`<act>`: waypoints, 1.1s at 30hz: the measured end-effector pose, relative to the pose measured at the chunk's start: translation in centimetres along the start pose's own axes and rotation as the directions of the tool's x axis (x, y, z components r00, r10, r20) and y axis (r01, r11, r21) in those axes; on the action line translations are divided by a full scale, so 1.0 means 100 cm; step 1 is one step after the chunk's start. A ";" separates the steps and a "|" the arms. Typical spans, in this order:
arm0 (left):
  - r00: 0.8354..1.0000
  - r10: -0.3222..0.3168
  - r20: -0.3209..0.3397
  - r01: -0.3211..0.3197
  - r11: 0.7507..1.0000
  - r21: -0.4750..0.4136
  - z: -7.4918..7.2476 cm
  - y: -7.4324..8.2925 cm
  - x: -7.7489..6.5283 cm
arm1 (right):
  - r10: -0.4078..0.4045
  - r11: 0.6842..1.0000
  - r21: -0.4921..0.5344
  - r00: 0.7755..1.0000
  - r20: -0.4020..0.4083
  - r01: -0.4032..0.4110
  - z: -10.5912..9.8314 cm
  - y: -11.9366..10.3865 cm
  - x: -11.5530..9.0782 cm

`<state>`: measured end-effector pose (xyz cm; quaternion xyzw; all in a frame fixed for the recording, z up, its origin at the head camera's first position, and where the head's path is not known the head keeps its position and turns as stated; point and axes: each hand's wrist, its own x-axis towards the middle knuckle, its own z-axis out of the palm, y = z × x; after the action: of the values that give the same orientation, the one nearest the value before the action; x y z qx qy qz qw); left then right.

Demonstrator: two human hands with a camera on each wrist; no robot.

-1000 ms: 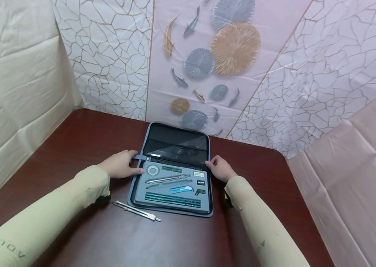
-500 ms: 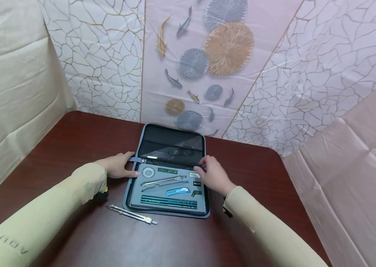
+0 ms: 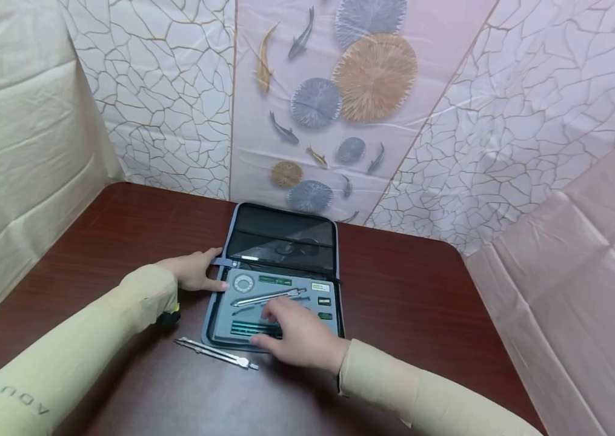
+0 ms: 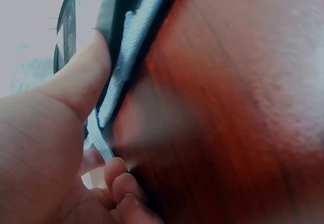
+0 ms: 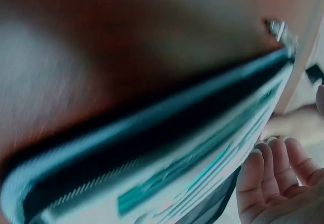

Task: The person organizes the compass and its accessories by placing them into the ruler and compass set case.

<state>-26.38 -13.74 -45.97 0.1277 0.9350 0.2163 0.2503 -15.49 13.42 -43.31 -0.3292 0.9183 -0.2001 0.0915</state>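
Note:
An unzipped grey-blue drawing-set case [image 3: 210, 321] lies on the table with its lid back. Its grey tray [image 3: 225, 312] carries a compass [image 3: 269, 297], green pencils [image 3: 247, 328], a white eraser [image 3: 320, 287] and a sharpener [image 3: 323, 301]. My left hand [image 3: 192, 270] rests at the case's left side, its thumb on the edge and its fingers around the strap [image 4: 104, 145]. Over the pencils and the tray's lower right is my right hand [image 3: 304, 336], fingers loosely bent with nothing seen between them. It hides the blue cutter. A second compass [image 3: 217, 354] lies on the table in front.
Inside the lid is a dark see-through pocket [image 3: 282, 239]. The case stands on a dark red wooden table [image 3: 394, 278]. A patterned cloth wall [image 3: 312, 151] rises behind it, with plain cloth [image 3: 18, 151] on the left and more on the right.
My right hand has left the case's right edge and moved left and toward me, now over the pencils. The left hand stays at the left edge. The view has shifted slightly.

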 end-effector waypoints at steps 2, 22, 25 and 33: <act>1.000 -0.003 0.011 0.003 1.000 0.001 -0.002 0.001 0.001 | -0.024 1.000 0.004 1.000 0.018 0.024 0.004 -0.006 -0.002; 0.993 -0.082 0.086 0.085 0.996 -0.032 -0.012 -0.002 0.007 | -0.076 0.981 -0.170 0.994 0.084 0.090 0.044 -0.040 -0.003; 0.993 -0.085 0.083 0.088 0.995 -0.035 -0.011 -0.002 0.007 | -0.080 0.979 -0.182 0.993 0.085 0.094 0.046 -0.041 -0.003; 0.996 -0.066 0.067 0.069 0.997 -0.046 -0.009 -0.001 0.007 | -0.068 0.972 -0.219 0.994 0.087 0.086 0.052 -0.041 -0.001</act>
<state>-27.40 -13.87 -45.58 0.0969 0.9246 0.2261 0.2908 -11.50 9.01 -46.21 -0.3803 0.9171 -0.0860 0.0826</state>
